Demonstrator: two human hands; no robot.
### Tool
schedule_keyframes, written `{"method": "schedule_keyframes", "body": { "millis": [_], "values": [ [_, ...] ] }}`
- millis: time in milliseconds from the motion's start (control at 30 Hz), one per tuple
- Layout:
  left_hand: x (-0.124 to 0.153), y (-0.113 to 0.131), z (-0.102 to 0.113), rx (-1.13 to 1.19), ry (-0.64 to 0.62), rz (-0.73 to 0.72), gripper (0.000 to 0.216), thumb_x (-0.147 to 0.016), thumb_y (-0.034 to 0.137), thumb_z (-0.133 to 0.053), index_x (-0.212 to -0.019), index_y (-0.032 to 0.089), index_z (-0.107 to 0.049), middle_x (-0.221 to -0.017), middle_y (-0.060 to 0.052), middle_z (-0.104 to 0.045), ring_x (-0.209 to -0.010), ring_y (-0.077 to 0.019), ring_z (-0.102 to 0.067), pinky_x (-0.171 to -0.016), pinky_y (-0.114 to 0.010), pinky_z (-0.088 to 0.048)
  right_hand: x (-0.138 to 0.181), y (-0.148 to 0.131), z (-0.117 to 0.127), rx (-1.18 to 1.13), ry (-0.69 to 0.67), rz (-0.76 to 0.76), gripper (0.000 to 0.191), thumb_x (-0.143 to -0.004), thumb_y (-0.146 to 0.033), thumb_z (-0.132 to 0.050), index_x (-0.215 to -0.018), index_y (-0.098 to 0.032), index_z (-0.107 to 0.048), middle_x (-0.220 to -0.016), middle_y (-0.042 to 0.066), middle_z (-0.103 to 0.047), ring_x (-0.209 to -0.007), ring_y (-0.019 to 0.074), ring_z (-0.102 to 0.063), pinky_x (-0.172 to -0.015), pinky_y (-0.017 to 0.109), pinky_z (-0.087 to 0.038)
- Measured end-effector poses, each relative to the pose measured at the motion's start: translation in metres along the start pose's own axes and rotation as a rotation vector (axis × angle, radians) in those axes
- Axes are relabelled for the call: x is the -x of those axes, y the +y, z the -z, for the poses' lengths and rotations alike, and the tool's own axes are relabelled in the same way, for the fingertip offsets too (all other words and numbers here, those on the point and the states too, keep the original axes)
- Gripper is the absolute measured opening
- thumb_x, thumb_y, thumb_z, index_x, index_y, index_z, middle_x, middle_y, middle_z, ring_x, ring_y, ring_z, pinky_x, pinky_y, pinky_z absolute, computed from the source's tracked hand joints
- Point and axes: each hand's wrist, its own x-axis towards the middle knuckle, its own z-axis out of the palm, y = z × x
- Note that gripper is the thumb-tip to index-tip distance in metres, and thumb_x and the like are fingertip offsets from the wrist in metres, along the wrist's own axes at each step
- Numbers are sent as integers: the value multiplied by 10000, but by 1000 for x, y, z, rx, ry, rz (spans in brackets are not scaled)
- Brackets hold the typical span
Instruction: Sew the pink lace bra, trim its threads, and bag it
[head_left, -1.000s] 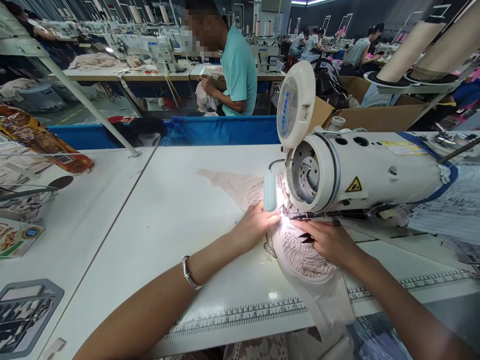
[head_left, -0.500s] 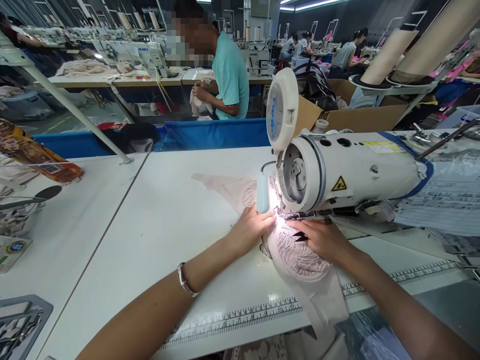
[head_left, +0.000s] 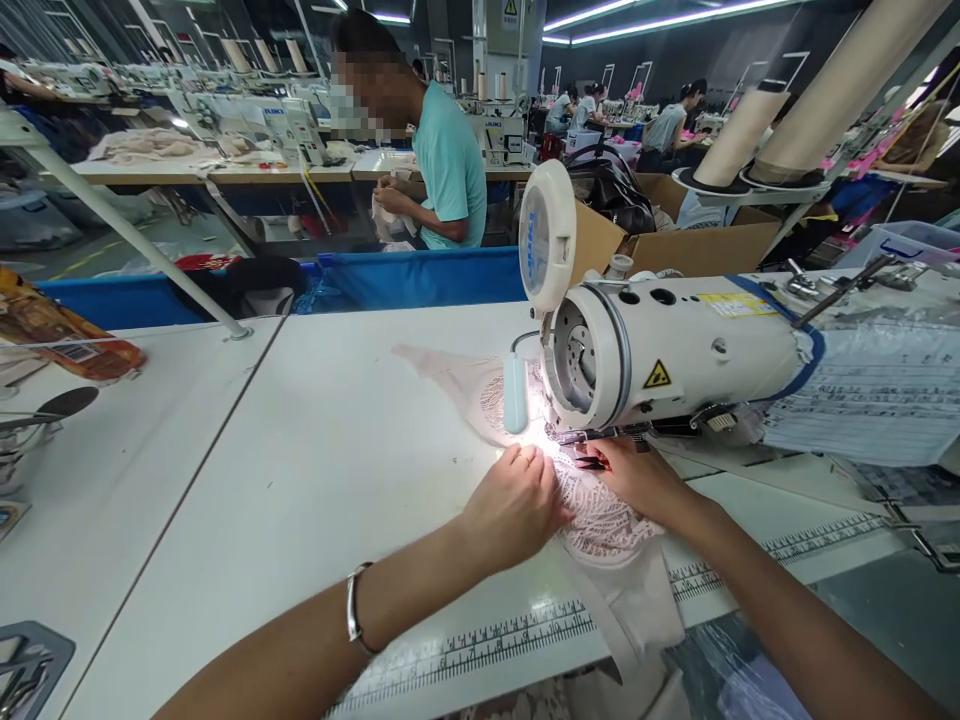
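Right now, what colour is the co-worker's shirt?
Teal shirt, seen clearly in the head view.

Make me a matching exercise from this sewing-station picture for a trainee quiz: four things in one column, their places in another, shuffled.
Things:
1. left hand
2. lace piece
3. bracelet
4. printed ruler

Places:
A. along the table's near edge
B. on the left wrist
C. pressing on the lace, left of the needle area
D. under both hands, below the sewing machine head

Pairs: 1-C, 2-D, 3-B, 4-A
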Motion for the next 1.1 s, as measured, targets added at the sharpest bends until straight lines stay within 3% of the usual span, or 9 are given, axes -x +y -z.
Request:
{"method": "schedule_keyframes", "body": {
  "millis": [67,133,300,400,633,833,1100],
  "values": [
    [3,10,-3,-61,-9,22,531,-961,465,-560,-1178,-14,-635,-1217,-260,-654,-1128,-368,-625,-969,-483,-501,-1,2,-2,23,11,-27,135,-810,-174,-598,-921,-232,-646,-824,23,-701,-608,167,-603,-528,246,-392],
    [5,15,-8,-122,-32,26,528,-978,357,-527,-1306,-55,-563,-1342,-290,-592,-1239,-385,-587,-1049,-496,-468,-1,3,-3,36,9,-38,238,-796,-160,-601,-1011,-234,-672,-882,40,-728,-662,185,-641,-555,255,-435],
    [7,14,-14,-183,-118,-15,487,-973,168,-418,-1389,-73,-491,-1409,-279,-552,-1318,-365,-549,-1086,-469,-478,3,3,1,-2,3,123,659,-728,-40,-489,-1292,-347,-637,-1100,-8,-740,-907,174,-700,-709,253,-541],
    [7,11,-12,-182,-129,-42,480,-971,142,-394,-1393,-68,-483,-1427,-281,-535,-1343,-345,-531,-1107,-464,-472,6,3,3,9,47,257,746,-707,2,-451,-1323,-377,-637,-1044,-18,-729,-904,153,-684,-695,218,-532],
    [7,-1,-7,-127,-165,-93,499,-945,130,-452,-1405,-62,-457,-1446,-276,-520,-1373,-334,-501,-1142,-447,-444,9,5,-2,74,103,315,762,-712,-16,-480,-1382,-360,-603,-1011,0,-713,-859,161,-655,-674,213,-507],
    [6,-20,-11,12,-57,-108,449,-934,47,-444,-1363,-87,-446,-1350,-288,-580,-1309,-337,-557,-1102,-455,-472,8,1,-2,55,149,305,628,-749,-41,-485,-1282,-318,-670,-1065,14,-733,-901,170,-677,-727,233,-538],
    [6,-49,-7,241,-6,-87,407,-965,5,-361,-1335,117,-488,-1369,-165,-608,-1212,-221,-626,-1042,-377,-496,5,-8,0,79,217,326,547,-792,-20,-438,-1205,-258,-705,-1003,31,-751,-878,171,-707,-700,231,-550]
  ]
}}
